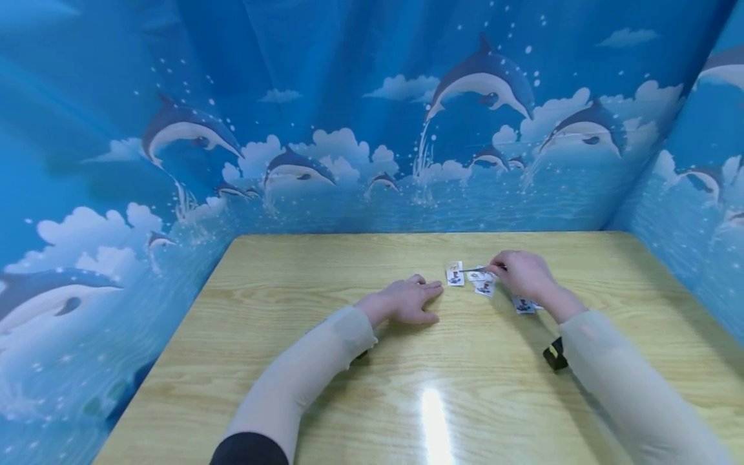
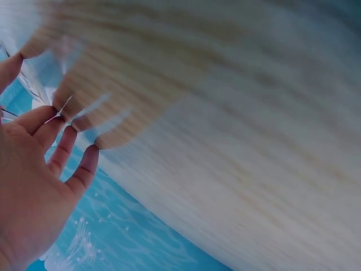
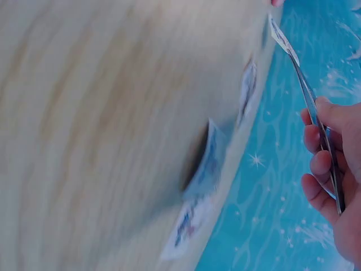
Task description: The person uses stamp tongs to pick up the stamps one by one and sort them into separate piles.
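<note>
My right hand point(image 1: 526, 274) grips metal tweezers point(image 3: 316, 113), with the thumb on one side and curled fingers on the other. At the tweezers' tips is a small printed paper card point(image 3: 280, 38), also visible in the head view as a white card point(image 1: 454, 274) with a little coloured picture. My left hand point(image 1: 407, 300) lies to the left of that card, fingers spread. In the left wrist view its fingertips point(image 2: 90, 155) touch the glossy tabletop and hold nothing. Below and right of the tweezers lie more small cards point(image 1: 484, 288), one of them curled up point(image 3: 208, 164) off the surface.
Further cards point(image 1: 523, 305) sit under the right forearm, partly hidden. The wooden table point(image 1: 290, 271) ends at a dolphin-printed blue curtain point(image 1: 349, 129) behind and at both sides. A black strap piece point(image 1: 556, 354) hangs by the right wrist.
</note>
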A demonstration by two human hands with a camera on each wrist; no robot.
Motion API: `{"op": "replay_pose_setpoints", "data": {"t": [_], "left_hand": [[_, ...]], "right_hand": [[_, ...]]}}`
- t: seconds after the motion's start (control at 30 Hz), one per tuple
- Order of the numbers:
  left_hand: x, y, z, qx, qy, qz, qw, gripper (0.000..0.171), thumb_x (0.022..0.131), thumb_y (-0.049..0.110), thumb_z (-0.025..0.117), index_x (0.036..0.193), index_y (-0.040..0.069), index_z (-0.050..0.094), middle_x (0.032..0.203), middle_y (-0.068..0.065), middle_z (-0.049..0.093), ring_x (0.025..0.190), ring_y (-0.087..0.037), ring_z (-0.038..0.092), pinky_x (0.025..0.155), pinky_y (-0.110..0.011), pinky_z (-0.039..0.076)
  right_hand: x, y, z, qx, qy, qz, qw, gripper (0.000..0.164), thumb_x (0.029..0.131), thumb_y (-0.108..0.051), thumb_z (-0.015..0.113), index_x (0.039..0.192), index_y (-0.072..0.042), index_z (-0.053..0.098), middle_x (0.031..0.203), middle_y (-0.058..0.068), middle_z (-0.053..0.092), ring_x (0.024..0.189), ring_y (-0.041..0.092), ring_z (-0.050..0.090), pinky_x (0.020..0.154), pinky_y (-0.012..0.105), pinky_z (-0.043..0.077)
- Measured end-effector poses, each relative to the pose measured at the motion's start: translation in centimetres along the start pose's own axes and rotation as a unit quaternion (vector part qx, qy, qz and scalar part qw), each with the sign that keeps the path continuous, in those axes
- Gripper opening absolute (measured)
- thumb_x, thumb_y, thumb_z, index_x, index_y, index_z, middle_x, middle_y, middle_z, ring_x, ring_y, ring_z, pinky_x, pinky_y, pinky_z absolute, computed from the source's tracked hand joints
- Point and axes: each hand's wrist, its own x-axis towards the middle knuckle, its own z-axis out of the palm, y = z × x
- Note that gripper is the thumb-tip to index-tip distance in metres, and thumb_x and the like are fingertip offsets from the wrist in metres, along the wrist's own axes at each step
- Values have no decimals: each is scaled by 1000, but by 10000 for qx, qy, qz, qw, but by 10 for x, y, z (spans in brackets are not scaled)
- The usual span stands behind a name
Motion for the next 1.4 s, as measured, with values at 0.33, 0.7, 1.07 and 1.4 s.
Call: {"op": "replay_pose_setpoints", "data": {"t": [0.33, 0.7, 1.07, 1.4], "left_hand": [[13, 2, -13, -153, -113, -137, 9997, 69, 96, 51, 53, 153, 19, 32, 157, 5, 27, 143, -26, 24, 114, -37, 25], [24, 24, -13, -169, -23, 485, 9987, 74, 96, 52, 52, 156, 20, 23, 160, 7, 20, 143, -26, 24, 114, -36, 24], [35, 34, -8, -31, 73, 526, 9986, 74, 94, 60, 49, 155, 29, 22, 159, 15, 16, 143, -23, 23, 112, -33, 27], [38, 39, -8, 364, -32, 501, 9981, 73, 94, 62, 46, 155, 30, 23, 158, 16, 17, 143, -23, 22, 111, -35, 28]], "right_hand": [[-26, 22, -32, -57, 282, 121, 9995, 23, 96, -21, 63, 97, 0, 73, 81, 6, 67, 63, 17, 58, 56, 40, 47], [-74, 47, -52, 24, 570, 99, 9983, 18, 96, -16, 62, 92, -1, 72, 66, -5, 56, 52, 11, 42, 50, 32, 35], [-115, 69, -48, -32, 650, 143, 9978, 16, 94, -17, 66, 91, -4, 74, 63, -10, 53, 50, 3, 35, 48, 27, 31], [-136, 80, -45, -119, 403, 61, 9991, 8, 90, -16, 70, 87, -11, 74, 71, -10, 61, 55, -3, 43, 50, 27, 39]]}}
